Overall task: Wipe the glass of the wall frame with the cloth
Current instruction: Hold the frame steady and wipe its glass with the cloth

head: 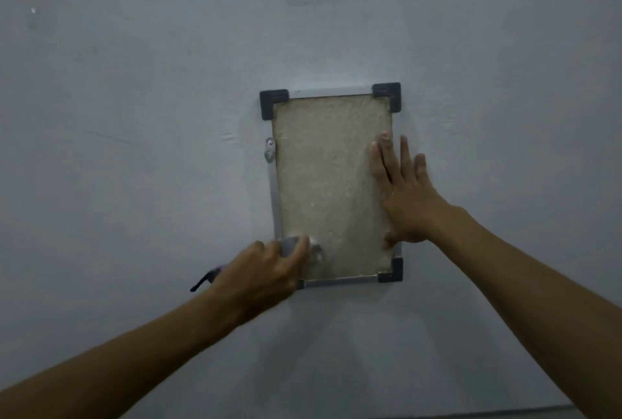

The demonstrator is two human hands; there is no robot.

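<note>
Wiping under way: left hand [266, 267] clutches grey cloth [290, 245] on the metal-edged wall frame's [274, 183] clouded glass [323, 183], lower left — right hand [404, 196], fingers splayed, steadies it; sweep upward next.

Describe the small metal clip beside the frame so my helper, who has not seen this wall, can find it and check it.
On the plain grey wall hangs one upright frame with dark corner caps. Follow its left edge down from the top corner; the metal clip sits there against the silver rail, well above the left hand. It is the only shiny, screw-like piece on that edge.
</note>
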